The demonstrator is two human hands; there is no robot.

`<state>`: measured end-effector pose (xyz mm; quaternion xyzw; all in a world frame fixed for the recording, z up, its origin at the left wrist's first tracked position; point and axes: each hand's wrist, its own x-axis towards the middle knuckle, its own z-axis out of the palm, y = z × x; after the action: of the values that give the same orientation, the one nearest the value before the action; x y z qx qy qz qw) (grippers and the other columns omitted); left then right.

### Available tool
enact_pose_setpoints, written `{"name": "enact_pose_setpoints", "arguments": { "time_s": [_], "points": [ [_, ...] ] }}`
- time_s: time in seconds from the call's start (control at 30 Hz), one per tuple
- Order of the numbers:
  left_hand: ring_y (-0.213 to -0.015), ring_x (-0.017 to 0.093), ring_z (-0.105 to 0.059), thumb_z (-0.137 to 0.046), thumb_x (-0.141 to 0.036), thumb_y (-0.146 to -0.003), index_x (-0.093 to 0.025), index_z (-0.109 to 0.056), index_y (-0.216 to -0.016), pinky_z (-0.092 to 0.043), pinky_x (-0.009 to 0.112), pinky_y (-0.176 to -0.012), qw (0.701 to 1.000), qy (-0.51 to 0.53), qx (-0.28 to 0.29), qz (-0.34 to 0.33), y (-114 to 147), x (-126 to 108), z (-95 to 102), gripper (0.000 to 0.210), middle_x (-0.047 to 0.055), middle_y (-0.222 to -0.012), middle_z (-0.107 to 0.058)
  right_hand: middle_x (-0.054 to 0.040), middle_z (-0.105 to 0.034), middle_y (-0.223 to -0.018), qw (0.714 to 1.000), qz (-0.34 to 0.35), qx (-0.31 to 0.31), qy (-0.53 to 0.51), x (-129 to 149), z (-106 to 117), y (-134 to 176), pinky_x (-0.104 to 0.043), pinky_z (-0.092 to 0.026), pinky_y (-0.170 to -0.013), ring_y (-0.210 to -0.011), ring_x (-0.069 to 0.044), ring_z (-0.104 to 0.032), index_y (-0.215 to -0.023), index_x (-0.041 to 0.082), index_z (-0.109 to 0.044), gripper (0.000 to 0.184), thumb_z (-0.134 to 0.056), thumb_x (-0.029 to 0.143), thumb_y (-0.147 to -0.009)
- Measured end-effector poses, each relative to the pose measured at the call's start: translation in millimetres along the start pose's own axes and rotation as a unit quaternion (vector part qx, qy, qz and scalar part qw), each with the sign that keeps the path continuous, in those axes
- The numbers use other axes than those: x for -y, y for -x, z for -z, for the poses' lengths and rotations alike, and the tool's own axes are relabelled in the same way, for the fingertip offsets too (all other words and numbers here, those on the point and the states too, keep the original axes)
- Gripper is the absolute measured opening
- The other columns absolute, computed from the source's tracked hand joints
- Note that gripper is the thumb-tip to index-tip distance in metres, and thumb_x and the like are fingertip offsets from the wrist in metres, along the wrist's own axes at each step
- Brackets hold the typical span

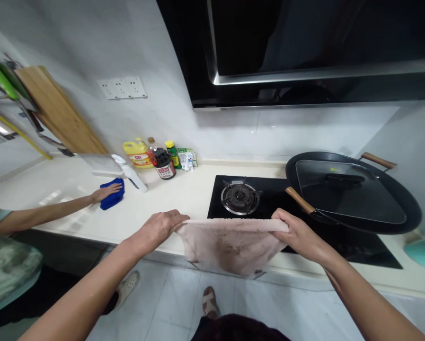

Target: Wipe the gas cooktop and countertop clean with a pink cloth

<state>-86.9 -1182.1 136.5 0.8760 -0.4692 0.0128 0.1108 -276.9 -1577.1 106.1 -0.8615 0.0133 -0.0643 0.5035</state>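
While the left hand (161,227) and right hand (297,234) each pinch a top corner of the stained cloth (230,246), stretched just before the burner (240,196), slack could snag the wok handle (300,201) beside that burner.

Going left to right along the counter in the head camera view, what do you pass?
Wooden cutting board → blue cloth under another person's hand → yellow oil bottle → dark sauce bottle → gas burner → black pan.
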Motion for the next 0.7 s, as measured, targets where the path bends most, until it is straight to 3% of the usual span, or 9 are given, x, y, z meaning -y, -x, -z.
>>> {"name": "enact_pose_setpoints", "arguments": {
  "time_s": [0.1,0.23,0.33,0.43,0.57,0.7],
  "points": [
    [-0.088,0.016,-0.07,-0.035,-0.041,-0.107,-0.027,-0.073,-0.118,-0.051,0.025,-0.078,0.999,0.019,-0.023,0.01,-3,12,-7.3,0.041,0.005,-0.103,-0.074,0.0051,-0.052,-0.078,0.999,-0.018,0.028,0.002,2,-7,-8,-0.026,-0.034,-0.062,-0.071,-0.014,-0.046,-0.089,0.025,-0.055,0.017,-0.067,0.038,-0.087],
    [-0.083,0.017,-0.069,-0.042,-0.051,-0.104,-0.024,-0.075,-0.101,-0.053,0.026,-0.08,0.992,0.124,-0.026,0.024,-1,17,-13.2,0.043,0.004,-0.092,-0.075,0.0044,-0.051,-0.079,0.998,-0.052,0.035,0.009,6,-13,-6,-0.026,-0.036,-0.062,-0.073,-0.014,-0.046,-0.087,0.025,-0.056,0.023,-0.074,0.039,-0.083],
    [-0.076,0.016,-0.067,-0.049,-0.052,-0.101,-0.025,-0.075,-0.091,-0.051,0.024,-0.074,0.979,0.193,0.042,0.046,7,14,2.2,0.038,0.001,-0.085,-0.073,0.0036,-0.051,-0.077,0.996,-0.073,0.05,-0.012,17,-10,5,-0.026,-0.036,-0.06,-0.071,-0.014,-0.045,-0.084,0.025,-0.055,0.029,-0.079,0.043,-0.08],
    [-0.078,0.015,-0.066,-0.052,-0.049,-0.101,-0.026,-0.075,-0.093,-0.049,0.023,-0.072,0.971,0.217,0.093,0.043,7,18,27.4,0.033,0.0,-0.088,-0.072,0.0009,-0.053,-0.078,0.995,-0.058,0.065,-0.041,30,-3,11,-0.027,-0.039,-0.06,-0.07,-0.015,-0.046,-0.083,0.025,-0.058,0.033,-0.069,0.055,-0.09],
    [-0.081,0.015,-0.065,-0.053,-0.05,-0.099,-0.026,-0.075,-0.094,-0.049,0.024,-0.076,0.984,0.173,0.044,0.015,-21,43,45.2,0.033,0.0,-0.088,-0.069,0.0012,-0.049,-0.074,0.997,-0.06,-0.009,-0.051,32,1,-14,-0.027,-0.035,-0.054,-0.065,-0.014,-0.043,-0.085,0.024,-0.059,0.038,-0.061,0.062,-0.095],
    [-0.085,0.017,-0.064,-0.049,-0.039,-0.098,-0.023,-0.075,-0.096,-0.05,0.027,-0.083,0.996,0.093,-0.002,-0.002,-67,78,30.3,0.03,0.001,-0.09,-0.066,0.0022,-0.054,-0.078,0.996,-0.006,-0.082,0.038,5,-12,-68,-0.028,-0.038,-0.059,-0.07,-0.015,-0.047,-0.09,0.025,-0.058,0.031,-0.066,0.055,-0.09]
  ]
}}
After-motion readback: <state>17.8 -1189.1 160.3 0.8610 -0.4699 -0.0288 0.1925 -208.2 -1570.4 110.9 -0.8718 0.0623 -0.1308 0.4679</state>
